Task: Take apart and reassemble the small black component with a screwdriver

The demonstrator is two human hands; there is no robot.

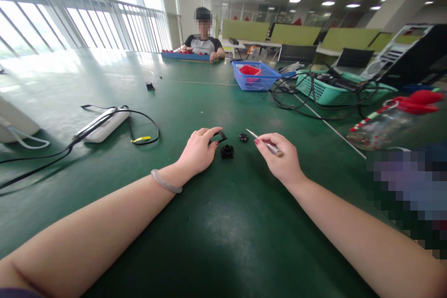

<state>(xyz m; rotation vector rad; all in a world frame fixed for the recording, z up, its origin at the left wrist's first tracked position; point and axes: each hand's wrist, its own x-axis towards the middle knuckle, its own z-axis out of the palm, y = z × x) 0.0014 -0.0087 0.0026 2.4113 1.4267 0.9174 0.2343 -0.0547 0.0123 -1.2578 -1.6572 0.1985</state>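
Note:
Between the thumb and fingers of my left hand [199,150] is a small, flat black frame-like piece [222,137], held just over the green table. My right hand [280,154] grips a thin screwdriver [274,150], its pointed metal tip aimed up and to the left. A squarish black part with a round opening [227,152] sits on the table right beside my left fingertips. Between the two hands lies a smaller dark part [243,138], close to the screwdriver's tip but apart from it.
A white power bank-like box [101,125] with black cables lies left. Further off stand a blue basket [256,84] and a green basket [323,95] with tangled cables. A red-capped bottle [384,125] lies right. Another person [202,44] sits at the far end behind a blue tray [185,56].

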